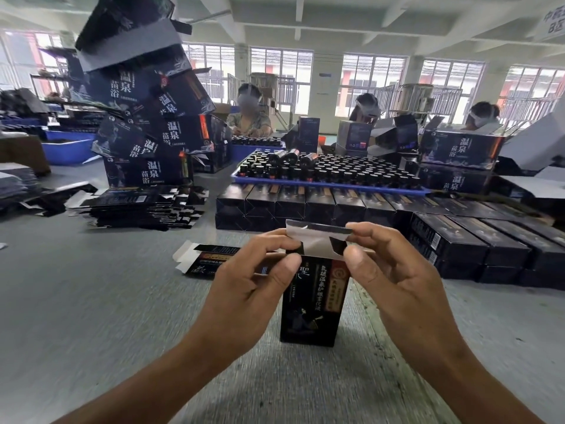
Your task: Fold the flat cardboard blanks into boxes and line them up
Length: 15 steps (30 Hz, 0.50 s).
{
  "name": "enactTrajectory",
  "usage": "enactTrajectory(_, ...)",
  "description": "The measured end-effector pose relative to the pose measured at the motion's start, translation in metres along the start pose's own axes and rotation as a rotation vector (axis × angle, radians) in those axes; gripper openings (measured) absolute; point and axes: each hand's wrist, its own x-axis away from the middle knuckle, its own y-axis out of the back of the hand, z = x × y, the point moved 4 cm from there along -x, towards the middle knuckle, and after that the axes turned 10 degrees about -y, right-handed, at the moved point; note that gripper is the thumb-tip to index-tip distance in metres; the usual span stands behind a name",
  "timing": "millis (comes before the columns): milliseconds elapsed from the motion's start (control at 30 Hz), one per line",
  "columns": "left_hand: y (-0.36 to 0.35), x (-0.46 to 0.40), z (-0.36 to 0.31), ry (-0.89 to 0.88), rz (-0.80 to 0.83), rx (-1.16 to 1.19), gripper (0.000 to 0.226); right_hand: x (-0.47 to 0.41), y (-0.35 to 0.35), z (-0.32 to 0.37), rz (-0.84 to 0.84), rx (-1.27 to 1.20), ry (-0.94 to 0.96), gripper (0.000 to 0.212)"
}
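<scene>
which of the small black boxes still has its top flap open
The upright box standing on the table between the left hand and right hand, which pinch its raised silver-lined flap; the lined-up boxes behind lie closed.

Packing floor of a factory or workshop. Three seated workers (249,116) are sitting along the far side of one long grey work surface (91,301). A blue tray (330,183) is holding rows of dark capped bottles (336,171). Folded black boxes (305,206) are lying in rows just in front of it; flat blanks (137,206) are piling up at left, and larger printed cartons (146,130) are leaning in a tall stack. Barred windows (281,78) are lining the back wall under a bare concrete beamed ceiling (336,16).
</scene>
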Motion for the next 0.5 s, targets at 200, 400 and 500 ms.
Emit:
enactTrajectory(200,-0.0022,0.0003,-0.0012,0.005,0.025,0.071,0.028,-0.0008,-0.0018,0.0006,-0.056,0.008,0.006,0.013)
enactTrajectory(400,-0.0032,0.002,-0.0028,0.019,-0.032,0.129,0.035,-0.0011,-0.0006,0.0002,-0.08,0.047,0.01,0.02)
enactTrajectory(500,-0.0037,0.002,-0.0021,0.018,-0.069,0.13,0.032,-0.0008,-0.0002,-0.0002,-0.076,0.082,0.02,0.02)
